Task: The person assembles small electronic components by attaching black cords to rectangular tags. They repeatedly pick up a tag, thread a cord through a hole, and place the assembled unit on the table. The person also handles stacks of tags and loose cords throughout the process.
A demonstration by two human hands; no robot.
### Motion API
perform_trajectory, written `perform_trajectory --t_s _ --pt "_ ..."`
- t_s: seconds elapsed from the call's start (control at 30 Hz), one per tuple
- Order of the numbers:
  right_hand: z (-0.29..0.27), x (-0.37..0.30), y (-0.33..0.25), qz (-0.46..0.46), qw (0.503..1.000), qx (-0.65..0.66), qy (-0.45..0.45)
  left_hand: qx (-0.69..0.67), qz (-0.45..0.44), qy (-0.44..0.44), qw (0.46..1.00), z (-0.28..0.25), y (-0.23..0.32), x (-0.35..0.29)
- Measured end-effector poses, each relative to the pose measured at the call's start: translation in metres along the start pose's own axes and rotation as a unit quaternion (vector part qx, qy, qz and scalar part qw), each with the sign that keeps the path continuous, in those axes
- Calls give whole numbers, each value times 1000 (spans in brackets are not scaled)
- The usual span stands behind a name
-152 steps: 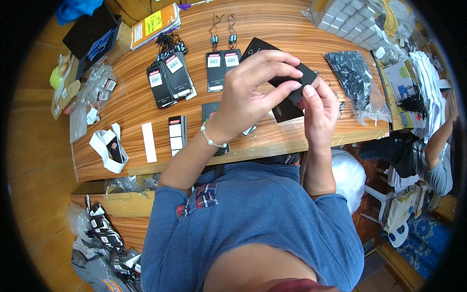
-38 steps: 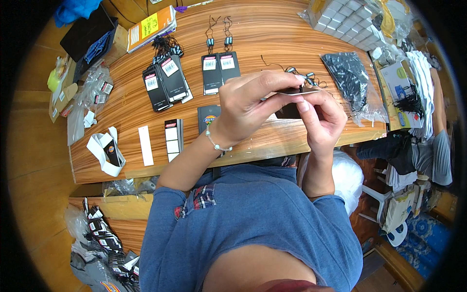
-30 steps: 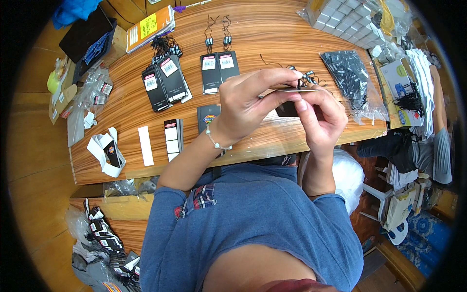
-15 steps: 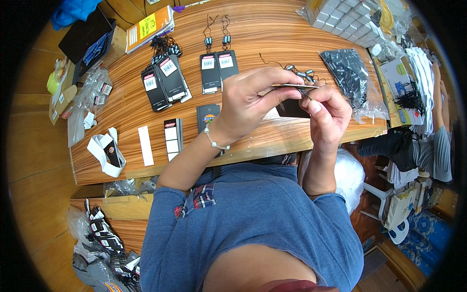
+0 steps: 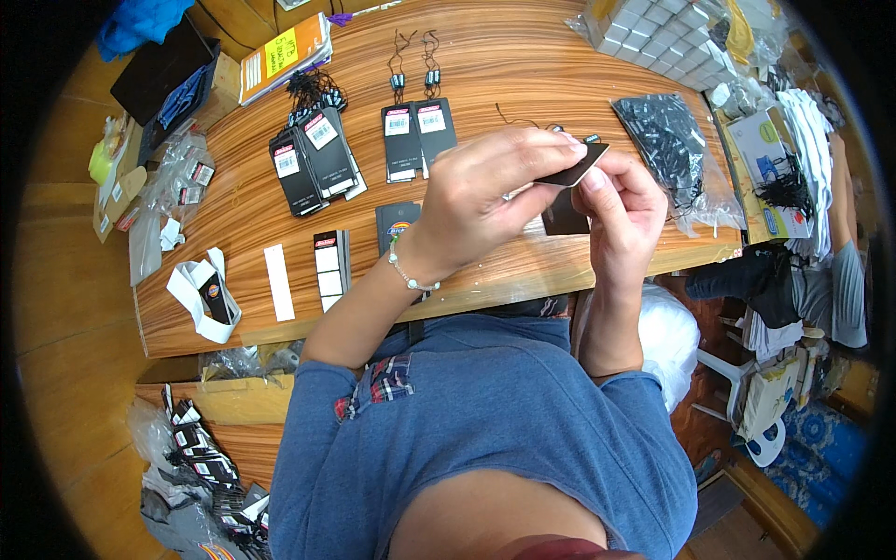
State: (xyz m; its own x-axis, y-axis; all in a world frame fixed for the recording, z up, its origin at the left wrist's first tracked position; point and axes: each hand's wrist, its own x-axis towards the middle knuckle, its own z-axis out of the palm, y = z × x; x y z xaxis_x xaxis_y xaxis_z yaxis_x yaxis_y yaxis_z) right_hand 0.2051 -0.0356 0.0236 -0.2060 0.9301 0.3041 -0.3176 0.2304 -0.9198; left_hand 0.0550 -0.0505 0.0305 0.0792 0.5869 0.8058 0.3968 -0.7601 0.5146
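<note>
My left hand (image 5: pixel 490 191), with a beaded bracelet at its wrist, pinches a black hang tag (image 5: pixel 577 166) between thumb and fingers, tilted so that its dark face shows. At the tag's right corner the fingertips of my right hand (image 5: pixel 623 210) are closed; whether a cord is between them I cannot make out. Below the hands lies another dark tag (image 5: pixel 566 220), partly covered. Black cords with small beads (image 5: pixel 557 129) show behind my left fingers, mostly hidden. A stack of black tags (image 5: pixel 392 222) is half covered by my left wrist.
Two strung tags (image 5: pixel 415 131) lie ahead, beside a pile of strung tags (image 5: pixel 313 163). A sticker-labelled stack (image 5: pixel 330 271), a white strip (image 5: pixel 278 283) and a coiled white band (image 5: pixel 201 299) lie left. At right are a bag of black cords (image 5: pixel 663 154) and small white boxes (image 5: pixel 653 42).
The tag in my hands has turned from nearly edge-on to showing its dark face. My right hand has shifted slightly left and down, and less of the beaded cords shows.
</note>
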Motion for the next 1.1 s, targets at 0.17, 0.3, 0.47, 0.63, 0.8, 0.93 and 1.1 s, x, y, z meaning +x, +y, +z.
perform_trajectory --t_s 0.17,0.3,0.47,0.63,0.8,0.93,1.1 --pt "0 1 -1 -55 998 -43 -6 -74 -80 9 994 2 4 -4" --pt "0 3 -5 -167 966 -195 -18 -40 -28 -6 999 -2 2 -1" --pt "3 4 -5 -285 911 -298 3 -25 -31 -11 999 -2 7 -1" --pt "2 3 -6 -276 919 -282 -6 -35 -37 -12 999 -3 6 -1" --pt "-2 4 -9 -277 916 -291 -6 -55 -89 -3 994 -4 8 1" --pt "-8 7 -10 -237 930 -281 -14 -106 -177 -14 978 -6 6 0" --pt "-4 10 -3 -131 976 -170 -26 -234 -278 30 931 -1 -4 -3"
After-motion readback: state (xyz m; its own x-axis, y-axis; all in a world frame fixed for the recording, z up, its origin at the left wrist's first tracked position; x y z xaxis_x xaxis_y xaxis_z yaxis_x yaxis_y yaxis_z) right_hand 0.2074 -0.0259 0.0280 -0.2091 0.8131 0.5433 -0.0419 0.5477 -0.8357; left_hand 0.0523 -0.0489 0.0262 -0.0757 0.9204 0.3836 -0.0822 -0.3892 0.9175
